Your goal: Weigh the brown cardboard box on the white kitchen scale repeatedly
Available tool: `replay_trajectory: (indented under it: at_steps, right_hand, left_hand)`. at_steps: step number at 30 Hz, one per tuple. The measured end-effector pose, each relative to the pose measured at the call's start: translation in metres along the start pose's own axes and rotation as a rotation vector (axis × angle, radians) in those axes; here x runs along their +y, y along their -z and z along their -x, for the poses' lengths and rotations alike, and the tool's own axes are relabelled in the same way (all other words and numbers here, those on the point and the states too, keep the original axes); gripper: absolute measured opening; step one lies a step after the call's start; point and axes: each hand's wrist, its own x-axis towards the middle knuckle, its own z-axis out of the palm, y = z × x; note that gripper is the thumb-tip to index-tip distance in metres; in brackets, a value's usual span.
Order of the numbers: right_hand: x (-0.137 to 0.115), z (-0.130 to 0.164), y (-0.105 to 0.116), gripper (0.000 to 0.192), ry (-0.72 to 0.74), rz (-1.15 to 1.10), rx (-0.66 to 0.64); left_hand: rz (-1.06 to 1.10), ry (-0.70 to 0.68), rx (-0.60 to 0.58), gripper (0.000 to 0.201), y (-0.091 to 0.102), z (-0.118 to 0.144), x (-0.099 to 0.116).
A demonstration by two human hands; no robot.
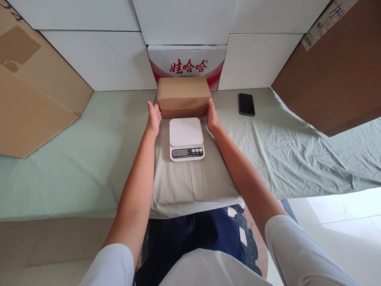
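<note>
The plain brown cardboard box, closed and oblong, sits at the far side of the cloth-covered surface, its long face turned toward me and its back close against the white carton with red Chinese lettering that stands against the wall of white boxes. I have it between my palms: my left hand is pressed flat to its left end and my right hand to its right end, fingers pointing away from me, so the two hands are set apart by the box's whole length and squeezing inward on it. Gripping the short ends seems the natural way to steady something this wide. Whether its underside is resting on the cloth or just off it I cannot tell from here. Just in front of the box, nearly touching its lower edge and between my forearms, lies the small white digital kitchen scale, display and buttons facing me and its platform bare. Everything rests on a wrinkled pale green sheet, which keeps the surface soft but uneven. A black smartphone lies face up well to the right, out of reach of my arms, and large flat brown cardboard panels lean in at both sides.
</note>
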Motion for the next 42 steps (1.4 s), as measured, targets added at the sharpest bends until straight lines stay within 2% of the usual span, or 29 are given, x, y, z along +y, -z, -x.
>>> replay_trajectory:
  at_steps: [6,9,16,19,23,26,29,34,42]
  right_hand:
    - [-0.004,0.005,-0.002,0.091,0.022,-0.002,-0.016]
    - [-0.009,0.005,-0.004,0.091,0.027,0.004,-0.027]
    - [-0.039,0.004,-0.011,0.092,0.104,0.086,-0.067]
    - [-0.064,0.020,-0.012,0.088,0.160,0.143,-0.101]
    - [-0.095,0.069,-0.006,0.076,0.196,0.234,-0.174]
    - [-0.105,0.111,-0.001,0.070,0.155,0.204,-0.181]
    - [-0.103,0.144,0.000,0.071,0.077,0.171,-0.141]
    - [-0.098,0.167,-0.004,0.069,0.023,0.163,-0.095]
    - [-0.099,0.166,-0.004,0.071,0.016,0.189,-0.102]
  left_hand:
    - [-0.019,-0.021,-0.041,0.104,0.001,0.000,0.001]
    - [-0.043,-0.043,-0.024,0.104,-0.001,0.002,0.006]
    - [-0.088,-0.073,0.017,0.102,-0.009,0.012,0.039]
    - [-0.100,-0.134,-0.021,0.096,-0.014,0.034,0.057]
    - [-0.157,-0.141,-0.038,0.094,-0.021,0.095,0.069]
    - [-0.199,-0.120,-0.037,0.096,-0.024,0.143,0.070]
    - [-0.201,-0.137,-0.024,0.095,-0.026,0.174,0.066]
    - [-0.173,-0.165,0.009,0.093,-0.030,0.181,0.061]
    - [-0.188,-0.172,-0.001,0.091,-0.031,0.179,0.062]
